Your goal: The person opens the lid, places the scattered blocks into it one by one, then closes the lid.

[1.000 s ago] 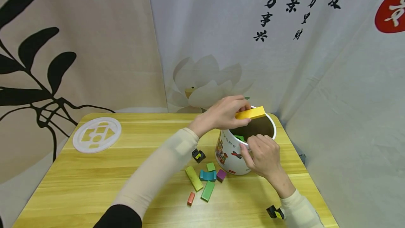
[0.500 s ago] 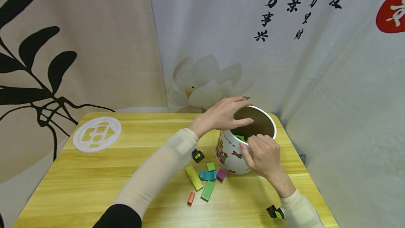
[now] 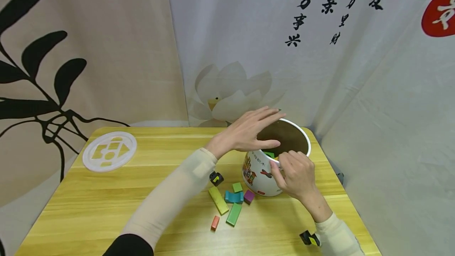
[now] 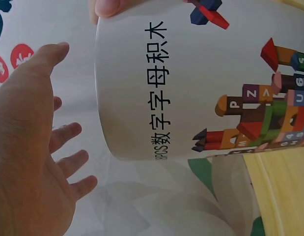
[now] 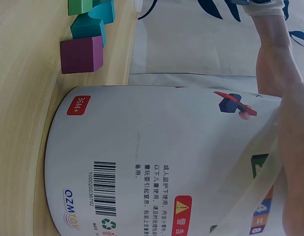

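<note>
A white bucket (image 3: 261, 177) printed with toy blocks stands on the table, its mouth facing up. My left hand (image 3: 245, 131) hovers at the bucket's left rim, fingers straight and thumb apart; in the left wrist view that hand (image 4: 34, 128) holds nothing. My right hand (image 3: 296, 173) grips the near rim, fingers curled over it and thumb outside. Inside the bucket a green block (image 3: 269, 154) shows, with a sliver of yellow beside it; deeper contents are hidden. In the right wrist view the bucket's side (image 5: 117, 128) carries a barcode.
Left of the bucket lie a yellow block (image 3: 218, 200), a small green block (image 3: 237, 187), a blue arch block (image 3: 234, 197), a purple cube (image 3: 249, 197), a long green block (image 3: 233, 214) and a red block (image 3: 215, 223). A white cut-out lid (image 3: 89, 155) lies far left.
The yellow block that my left hand held over the bucket has left the hand. The fingers have straightened and the hand has drawn back slightly left. My right hand stays on the rim.
</note>
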Available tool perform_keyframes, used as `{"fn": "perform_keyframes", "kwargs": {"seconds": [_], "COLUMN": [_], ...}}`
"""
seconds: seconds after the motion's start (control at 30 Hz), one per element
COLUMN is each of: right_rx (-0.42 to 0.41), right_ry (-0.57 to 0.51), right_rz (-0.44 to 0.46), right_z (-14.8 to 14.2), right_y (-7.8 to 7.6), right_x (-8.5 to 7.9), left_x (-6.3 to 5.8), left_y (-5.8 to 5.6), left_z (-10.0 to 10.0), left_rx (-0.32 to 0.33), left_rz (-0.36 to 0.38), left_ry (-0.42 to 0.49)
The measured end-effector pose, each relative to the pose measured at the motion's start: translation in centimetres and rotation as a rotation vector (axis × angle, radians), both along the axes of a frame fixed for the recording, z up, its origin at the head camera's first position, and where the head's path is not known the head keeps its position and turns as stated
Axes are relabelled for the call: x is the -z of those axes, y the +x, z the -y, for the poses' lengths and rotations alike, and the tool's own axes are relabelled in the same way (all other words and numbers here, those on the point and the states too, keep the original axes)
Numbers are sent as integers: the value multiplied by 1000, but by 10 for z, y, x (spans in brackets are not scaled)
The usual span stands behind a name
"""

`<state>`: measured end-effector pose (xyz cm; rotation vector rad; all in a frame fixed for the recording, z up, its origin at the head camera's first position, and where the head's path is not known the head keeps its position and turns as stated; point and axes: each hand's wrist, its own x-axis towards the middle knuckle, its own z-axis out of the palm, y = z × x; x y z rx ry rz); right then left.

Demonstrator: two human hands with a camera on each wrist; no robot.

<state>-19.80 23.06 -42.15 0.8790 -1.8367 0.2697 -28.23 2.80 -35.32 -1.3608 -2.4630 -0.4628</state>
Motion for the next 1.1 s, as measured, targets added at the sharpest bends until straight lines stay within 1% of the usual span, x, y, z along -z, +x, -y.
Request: {"fn": "perform_keyframes", "kwargs": {"seconds": [0.1,0.3,0.43,0.6,0.73,0.87,0.97,1.1], "right_rx": [-2,0,-1,2,5,5,5,8], "right_ry": [0,-3,-2,-7,-14,-17,-17,-16], "right_rz": [-2,0,7,16,24,25,25,28], "right_z": [0,0,0,0,0,0,0,0], "right_y": [0,0,1,2,2,2,2,1], "right_x": [0,0,0,-1,-1,0,1,1], "left_x": [1,6,12,23,34,48,62,84], "left_y": [3,11,17,23,28,35,41,49], "left_z": [6,24,41,62,77,93,103,115], "left_rx": [-12,-35,-49,-53,-65,-81,-81,-76], "left_rz": [15,16,18,-1,10,45,69,103], "left_ry": [10,51,88,125,130,114,107,84]}}
